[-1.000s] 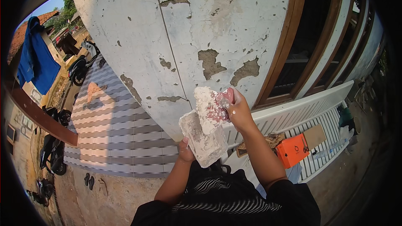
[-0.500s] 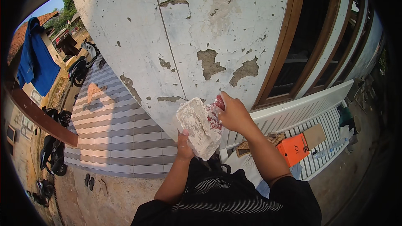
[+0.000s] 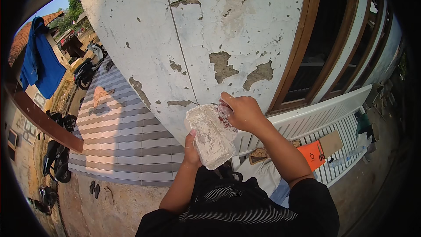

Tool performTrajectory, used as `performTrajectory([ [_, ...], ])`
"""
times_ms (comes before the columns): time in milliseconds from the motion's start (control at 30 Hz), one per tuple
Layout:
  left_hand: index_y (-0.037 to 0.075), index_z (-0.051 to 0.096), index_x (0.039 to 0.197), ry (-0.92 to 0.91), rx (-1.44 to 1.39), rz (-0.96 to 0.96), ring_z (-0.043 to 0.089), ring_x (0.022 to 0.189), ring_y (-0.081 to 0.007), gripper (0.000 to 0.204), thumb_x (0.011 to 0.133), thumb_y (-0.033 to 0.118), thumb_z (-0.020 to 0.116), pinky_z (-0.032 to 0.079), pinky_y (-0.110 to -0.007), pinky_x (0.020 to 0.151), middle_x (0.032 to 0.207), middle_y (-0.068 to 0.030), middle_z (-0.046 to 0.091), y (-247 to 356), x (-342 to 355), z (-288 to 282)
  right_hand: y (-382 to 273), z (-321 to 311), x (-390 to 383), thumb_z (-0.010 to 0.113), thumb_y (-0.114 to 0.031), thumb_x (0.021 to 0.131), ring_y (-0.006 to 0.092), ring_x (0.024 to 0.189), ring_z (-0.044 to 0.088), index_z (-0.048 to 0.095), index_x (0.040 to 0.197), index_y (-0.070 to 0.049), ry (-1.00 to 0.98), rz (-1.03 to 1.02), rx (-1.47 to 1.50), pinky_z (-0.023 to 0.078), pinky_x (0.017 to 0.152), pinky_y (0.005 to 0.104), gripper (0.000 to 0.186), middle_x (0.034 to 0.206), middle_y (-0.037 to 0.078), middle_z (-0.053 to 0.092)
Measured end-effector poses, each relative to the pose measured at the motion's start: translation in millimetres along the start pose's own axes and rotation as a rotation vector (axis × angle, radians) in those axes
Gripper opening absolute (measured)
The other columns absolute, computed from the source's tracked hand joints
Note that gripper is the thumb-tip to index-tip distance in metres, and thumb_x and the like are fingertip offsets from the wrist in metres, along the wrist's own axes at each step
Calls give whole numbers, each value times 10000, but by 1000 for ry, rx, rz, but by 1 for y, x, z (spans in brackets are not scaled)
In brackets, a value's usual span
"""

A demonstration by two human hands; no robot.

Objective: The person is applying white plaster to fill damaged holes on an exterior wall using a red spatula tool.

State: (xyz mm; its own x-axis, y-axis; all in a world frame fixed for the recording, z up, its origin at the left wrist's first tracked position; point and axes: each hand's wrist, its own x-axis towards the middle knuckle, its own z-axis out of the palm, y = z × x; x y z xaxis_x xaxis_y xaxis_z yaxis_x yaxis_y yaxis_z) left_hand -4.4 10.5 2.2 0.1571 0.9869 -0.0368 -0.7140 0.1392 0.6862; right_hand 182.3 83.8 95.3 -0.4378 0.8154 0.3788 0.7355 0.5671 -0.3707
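Note:
My left hand (image 3: 191, 150) grips the near left side of a whitish rectangular tub (image 3: 212, 142), its surface crusted with putty. The tub is tilted in front of my chest, close to the wall. In my right hand (image 3: 245, 113), closed with the index finger stretched along it, is a red putty scraper (image 3: 227, 120) smeared with white. The scraper lies against the far right edge of the tub; part of it is hidden by my fingers. Ahead stands a white wall (image 3: 144, 39) with flaked grey patches (image 3: 223, 66).
To the right, a white slatted bench (image 3: 302, 116) carries an orange box (image 3: 312, 154), a piece of cardboard (image 3: 331, 143) and cloth. Brown-framed windows (image 3: 307, 39) are above it. On the left are a tiled floor (image 3: 131, 149), a brown post (image 3: 48, 127), sandals (image 3: 94, 189) and motorbikes (image 3: 85, 72).
My right hand has shifted slightly left with the scraper, over the tub's far edge. The tub has turned a little, showing more of its face. The view has shifted slightly.

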Motion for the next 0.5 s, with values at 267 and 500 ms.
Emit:
performTrajectory([
  [267,6,409,1397,15,58,-63,590,1151,-304,677,950,514,386,470,-434,1004,1290,-178,570,13,6,1,4,-4,13,662,-92,757,400,687,633,526,1072,-112,-79,-111,-32,461,591,509,343,703,167,647],
  [500,15,403,1405,10,86,-116,582,1156,-307,691,942,527,376,466,-440,1005,1314,-179,552,0,9,-4,-17,-6,19,656,-98,770,398,727,648,532,1074,-109,-197,-128,-14,477,622,509,329,723,163,654],
])
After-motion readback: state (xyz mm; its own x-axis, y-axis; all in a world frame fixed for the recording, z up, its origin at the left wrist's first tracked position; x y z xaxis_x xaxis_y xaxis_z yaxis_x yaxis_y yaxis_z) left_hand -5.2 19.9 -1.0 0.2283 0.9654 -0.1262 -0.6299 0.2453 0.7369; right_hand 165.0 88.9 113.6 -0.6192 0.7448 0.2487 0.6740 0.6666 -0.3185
